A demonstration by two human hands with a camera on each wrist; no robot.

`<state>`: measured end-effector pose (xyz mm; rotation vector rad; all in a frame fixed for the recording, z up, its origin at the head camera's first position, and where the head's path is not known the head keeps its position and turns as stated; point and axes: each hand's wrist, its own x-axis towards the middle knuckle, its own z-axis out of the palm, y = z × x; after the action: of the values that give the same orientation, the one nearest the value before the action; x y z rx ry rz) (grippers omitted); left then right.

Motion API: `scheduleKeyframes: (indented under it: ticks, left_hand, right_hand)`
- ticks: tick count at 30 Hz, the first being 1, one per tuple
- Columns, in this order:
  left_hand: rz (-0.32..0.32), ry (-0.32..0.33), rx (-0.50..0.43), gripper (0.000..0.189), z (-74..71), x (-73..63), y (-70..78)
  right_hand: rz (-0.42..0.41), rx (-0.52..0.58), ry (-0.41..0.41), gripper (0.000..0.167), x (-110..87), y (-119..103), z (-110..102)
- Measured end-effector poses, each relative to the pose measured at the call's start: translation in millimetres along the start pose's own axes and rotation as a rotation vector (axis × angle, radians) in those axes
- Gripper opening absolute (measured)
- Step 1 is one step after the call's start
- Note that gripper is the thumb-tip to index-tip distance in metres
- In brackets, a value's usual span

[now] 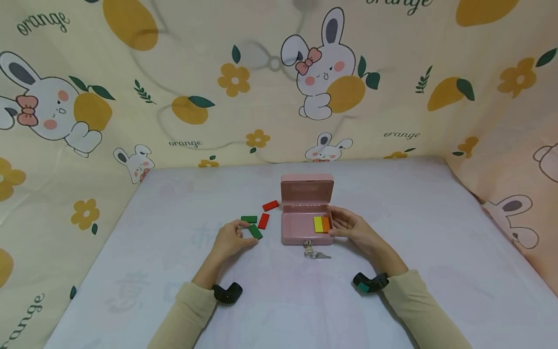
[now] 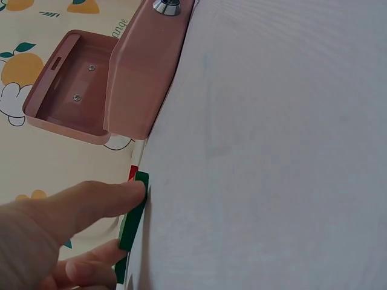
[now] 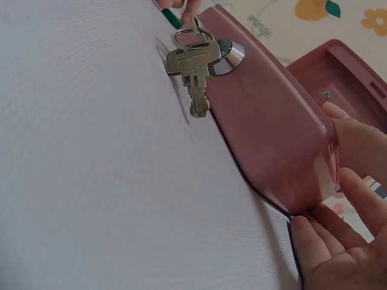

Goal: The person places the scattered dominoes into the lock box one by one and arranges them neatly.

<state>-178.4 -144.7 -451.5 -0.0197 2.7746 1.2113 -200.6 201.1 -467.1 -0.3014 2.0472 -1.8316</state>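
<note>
A pink metal cash box (image 1: 303, 225) stands on the table with its lid (image 1: 307, 190) raised. Inside, against the right wall, a yellow block (image 1: 318, 224) and an orange block (image 1: 325, 224) lie side by side. My right hand (image 1: 355, 230) holds the box at its right side, with thumb and fingers against the wall and rim. Left of the box, my left hand (image 1: 230, 239) pinches a green block (image 2: 134, 214) at its ends between thumb and finger, at table level. Just behind that block lies another green block (image 1: 249, 219).
Two red blocks, one nearer (image 1: 263, 221) and one farther (image 1: 270, 205), lie between the left hand and the box. From the front lock hang keys (image 3: 195, 63) on a ring. A printed cloth (image 1: 261, 106) rises behind the white table (image 1: 279, 300).
</note>
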Motion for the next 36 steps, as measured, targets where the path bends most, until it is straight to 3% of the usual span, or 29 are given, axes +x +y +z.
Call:
scheduleKeyframes:
  ticks: [10,25,36]
  left_hand:
    - [-0.016,-0.015,-0.013,0.044,-1.0,-1.1,1.5]
    - [0.031,-0.017,-0.042,0.043,-2.1,-1.0,1.6]
    - [0.036,-0.036,-0.048,0.044,-6.3,-3.7,10.2]
  right_hand:
    - [0.0,0.004,0.001,0.07,-1.0,0.1,0.5]
    - [0.0,-0.004,0.01,0.069,-0.5,0.4,0.3]
    - [-0.036,-0.024,-0.006,0.068,-1.3,-0.8,0.7]
